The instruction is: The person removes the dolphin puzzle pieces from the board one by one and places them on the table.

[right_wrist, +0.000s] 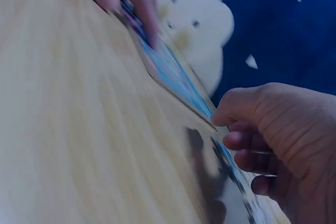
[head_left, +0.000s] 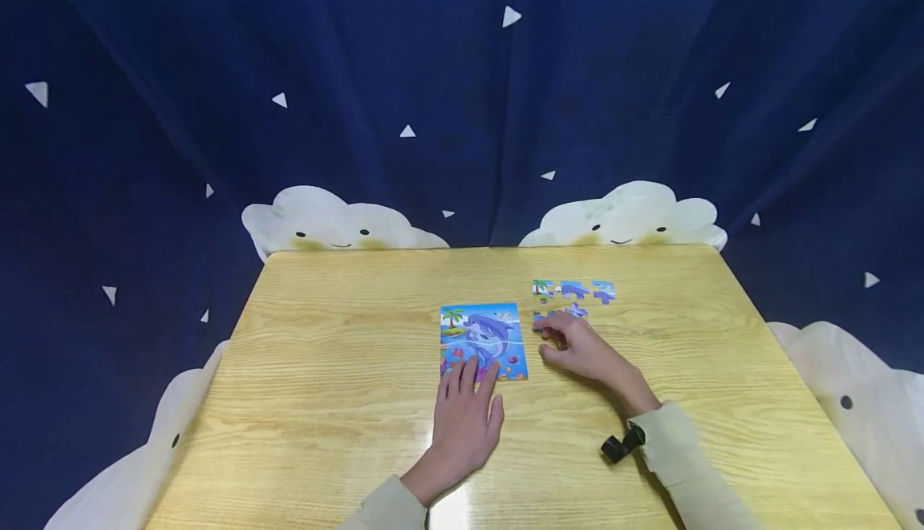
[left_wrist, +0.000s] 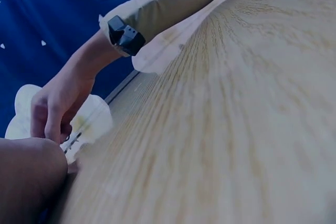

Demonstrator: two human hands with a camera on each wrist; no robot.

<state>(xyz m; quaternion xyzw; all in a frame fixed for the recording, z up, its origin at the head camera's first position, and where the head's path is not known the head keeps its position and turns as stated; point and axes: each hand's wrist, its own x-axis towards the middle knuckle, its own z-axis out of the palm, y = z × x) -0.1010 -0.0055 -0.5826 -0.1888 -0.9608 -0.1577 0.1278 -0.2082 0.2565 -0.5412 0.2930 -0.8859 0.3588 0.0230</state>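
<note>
A square dolphin picture board [head_left: 485,329] lies flat on the wooden table, with a palm tree and sea creatures printed on it. My left hand [head_left: 465,418] rests on its lower edge, fingers extended. To the right of the board are loose jigsaw pieces [head_left: 574,290] in rough rows. Over the lower pieces hovers my right hand [head_left: 581,347], fingers bent and thumb apart from them. In the right wrist view I see nothing held between the thumb and fingers of that right hand [right_wrist: 294,140]. It partly hides the pieces below it.
The wooden table [head_left: 325,354] extends around the board and pieces. Behind it hangs a dark blue curtain [head_left: 447,73] with white shapes and cloud figures. A black wrist device [head_left: 622,443] is strapped at my right sleeve.
</note>
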